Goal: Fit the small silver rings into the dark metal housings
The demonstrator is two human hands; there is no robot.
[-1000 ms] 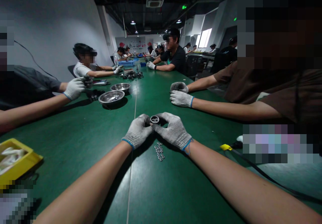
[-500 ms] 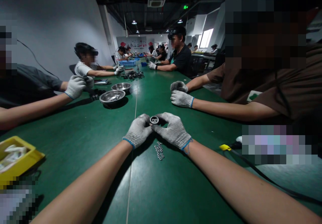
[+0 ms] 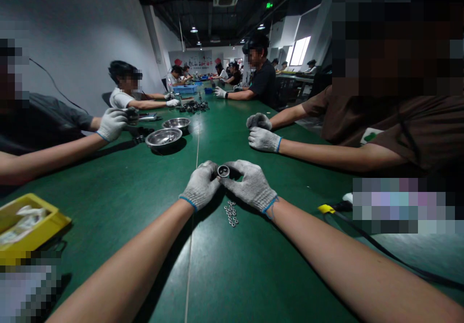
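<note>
A small round metal cup-like part (image 3: 224,171) with a light rim and a dark hollow is held between my two gloved hands, its opening toward me; small pieces show inside. My left hand (image 3: 202,183) closes on its left side. From the right, my right hand (image 3: 249,183) grips it with thumb and fingers. Several small metal rings (image 3: 231,213), nut-like in look, lie in a loose cluster on the green table (image 3: 253,274) just below the hands. The far side of the held part is hidden by the gloves.
Two steel bowls (image 3: 163,139) stand ahead to the left, the nearer holding small parts. A yellow bin (image 3: 54,214) is at the left edge. On the right lies a black cable with a yellow piece (image 3: 326,209). Gloved co-workers sit along both sides; dark parts (image 3: 195,106) are piled farther off.
The view has shifted slightly. Both my hands still hold the round part, whose opening looks slightly different. Across the table at left, a co-worker's hands have moved apart.
</note>
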